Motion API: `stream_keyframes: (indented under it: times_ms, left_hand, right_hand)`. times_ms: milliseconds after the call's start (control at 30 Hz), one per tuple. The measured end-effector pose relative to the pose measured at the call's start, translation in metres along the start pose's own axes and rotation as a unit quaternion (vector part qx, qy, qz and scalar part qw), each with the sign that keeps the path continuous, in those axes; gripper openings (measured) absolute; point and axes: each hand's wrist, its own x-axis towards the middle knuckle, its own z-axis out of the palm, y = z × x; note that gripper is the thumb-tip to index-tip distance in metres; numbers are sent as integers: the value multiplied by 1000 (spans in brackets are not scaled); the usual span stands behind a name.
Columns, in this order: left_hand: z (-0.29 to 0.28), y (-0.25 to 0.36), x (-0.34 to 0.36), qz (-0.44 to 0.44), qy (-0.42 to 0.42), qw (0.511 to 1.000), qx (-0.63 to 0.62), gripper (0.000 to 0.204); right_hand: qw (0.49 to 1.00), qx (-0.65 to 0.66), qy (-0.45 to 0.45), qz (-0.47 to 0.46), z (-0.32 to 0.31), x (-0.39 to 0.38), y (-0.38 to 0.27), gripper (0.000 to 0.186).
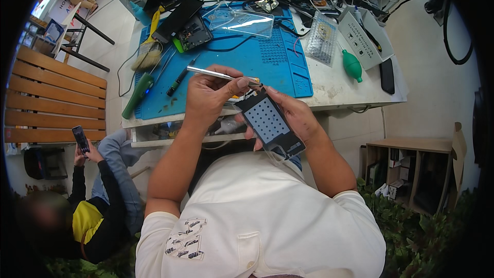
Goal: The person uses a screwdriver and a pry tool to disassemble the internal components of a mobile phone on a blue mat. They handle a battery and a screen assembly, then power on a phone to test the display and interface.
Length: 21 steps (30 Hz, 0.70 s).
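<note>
The person bent over a white worktop (329, 91), and from where I stood the left hand (206, 95) was closed narrowly on a slim, silver, pen-like metal tool (208, 73). The right hand (297, 110) gripped a flat, black, rectangular device part with a pale, dark-dotted panel (265, 118), its fingers curling under the far side. That part was tilted in the air just off the worktop's front edge, between the two hands, with the tool's tip close to its upper end; fingers crowded that spot, so I could not tell whether they touched. Below the left forearm a cluttered drawer (154, 143) stood pulled out. Behind the hands lay a bright blue rubber work mat (226, 57), its left side busy with a thick green-handled tool showing a small blue light (136, 98), a dark slim screwdriver (177, 83) and a yellow-handled bristle brush (146, 57). Farther back, a gutted black device (195, 33) and a clear plastic tray (247, 23) filled the mat's rear. To the right sat a bubble-wrapped packet (321, 38), a green rubber air blower (352, 66), a white printed carton (364, 38) and a black phone (387, 77). At lower left, someone seated held up another phone (80, 139), near a slatted wooden bench (56, 99).
</note>
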Motion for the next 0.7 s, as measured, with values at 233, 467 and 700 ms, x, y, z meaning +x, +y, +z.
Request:
stream_keyframes:
  times_ms: [233,467,700]
  left_hand:
    - [2,-2,-1,-9,8,1000,-1,24]
    - [-5,5,1,-22,-26,999,13,23]
    - [-22,1,1,-8,0,1000,21,23]
  right_hand:
    - [1000,-2,4,-1,0,-1,0,63]
    - [999,36,-32,1,-2,-3,-5,61]
    - [999,38,-24,-11,-6,-2,-2,63]
